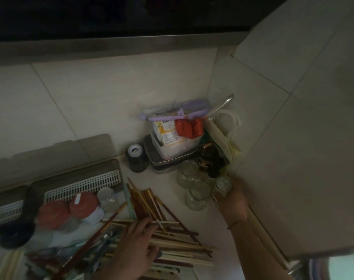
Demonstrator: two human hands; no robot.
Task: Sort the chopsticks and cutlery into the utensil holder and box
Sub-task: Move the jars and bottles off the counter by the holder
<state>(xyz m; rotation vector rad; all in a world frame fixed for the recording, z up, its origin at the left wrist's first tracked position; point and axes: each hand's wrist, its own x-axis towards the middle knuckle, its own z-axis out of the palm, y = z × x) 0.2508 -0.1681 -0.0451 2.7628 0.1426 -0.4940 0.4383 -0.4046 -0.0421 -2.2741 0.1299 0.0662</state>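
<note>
Tiled counter (208,225) corner, left hand (131,245) fingers flat on chopsticks (178,241), right hand (232,201) gripping small jar (223,184)

A large loose pile of chopsticks (172,235) is spread across the near part of the counter (208,225), the sticks crossing one another at many angles. Pale cream, yellow and dark red-brown ones are mixed together. A bundle at the far side of the pile is fanned out and points toward the tiled wall. Metal cutlery (106,240) is seen at the pile's left side, blurred.
</note>
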